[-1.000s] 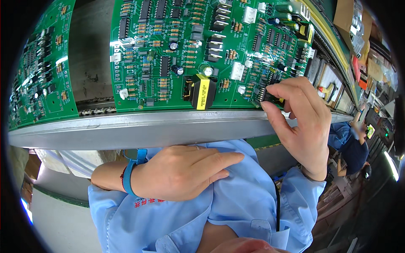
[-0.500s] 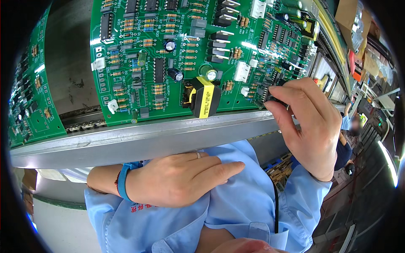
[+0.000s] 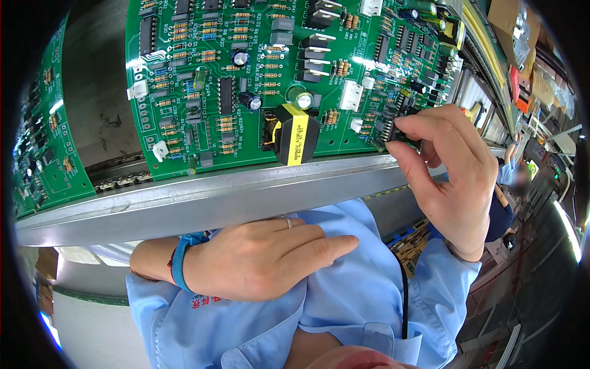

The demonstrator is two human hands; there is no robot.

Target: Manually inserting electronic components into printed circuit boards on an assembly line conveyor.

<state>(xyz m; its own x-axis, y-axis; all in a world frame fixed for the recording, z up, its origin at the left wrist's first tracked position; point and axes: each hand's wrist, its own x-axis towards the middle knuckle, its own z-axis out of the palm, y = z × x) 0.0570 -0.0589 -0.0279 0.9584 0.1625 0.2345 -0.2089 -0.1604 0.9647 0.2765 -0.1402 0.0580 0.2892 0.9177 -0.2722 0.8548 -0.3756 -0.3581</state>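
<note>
The green circuit board [image 3: 332, 144], crowded with resistors, chips and capacitors, lies along a metal rail [image 3: 246, 190]. Over the board's near right corner is my right hand [image 3: 452, 166]. Its thumb and index finger are curved toward each other with a gap between the tips, beside a black chip [image 3: 388, 129]; board parts show in the gap. Whether the tips touch the chip I cannot tell. My left hand [image 3: 264, 258], with a ring and a blue wristband, rests in front of the rail against my blue shirt, index finger extended, holding nothing visible.
A black transformer with a yellow band [image 3: 297, 138] rises near the board's front edge. A second green board [image 3: 46, 141] stands at the left, past a grey gap with a chain [image 3: 123, 179]. Cardboard [image 3: 510, 24] and a person [image 3: 507, 203] appear at right.
The board's parts have shifted a little left and away from me. My right thumb and index finger have spread slightly apart. My left hand is nearly still.
</note>
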